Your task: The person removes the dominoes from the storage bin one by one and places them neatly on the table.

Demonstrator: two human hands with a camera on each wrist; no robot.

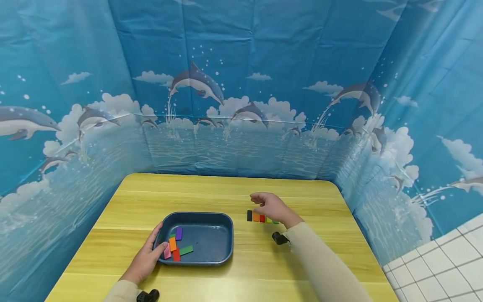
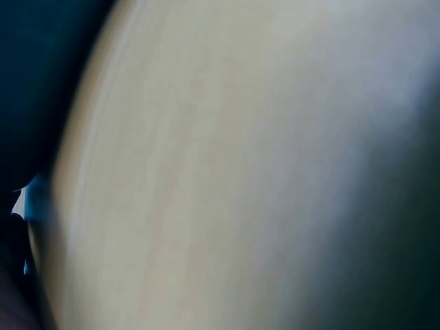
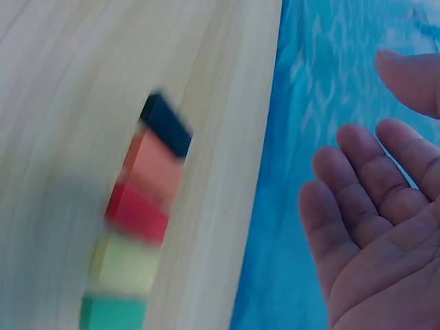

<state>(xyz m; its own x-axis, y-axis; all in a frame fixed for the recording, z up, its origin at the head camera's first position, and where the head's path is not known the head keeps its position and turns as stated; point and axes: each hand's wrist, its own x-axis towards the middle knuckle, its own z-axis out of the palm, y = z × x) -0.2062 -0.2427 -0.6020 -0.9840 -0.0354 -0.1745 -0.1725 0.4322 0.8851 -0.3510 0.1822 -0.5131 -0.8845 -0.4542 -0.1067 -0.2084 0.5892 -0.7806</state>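
My left hand [image 1: 145, 258] holds the left wall of a dark blue tray [image 1: 213, 241], thumb over the rim and fingers along the outside. Inside, at the tray's left end, lie a purple block [image 1: 179, 233], an orange block [image 1: 172, 244], a pink block [image 1: 167, 252], a red block [image 1: 176, 255] and green ones. My right hand [image 1: 274, 208] hovers over a row of small blocks with its fingers extended and palm bare. That row runs black block [image 3: 167, 125], orange block [image 3: 155, 165], red block [image 3: 140, 212], yellow block [image 3: 128, 265], green block [image 3: 113, 314].
Both tray and row sit on a yellow wood-grain table [image 1: 241, 277] with rounded far corners. A blue dolphin-print curtain [image 1: 241, 142] hangs behind and at both sides. White tiles [image 1: 445, 260] show at the lower right. Table surface blurs across the left wrist view.
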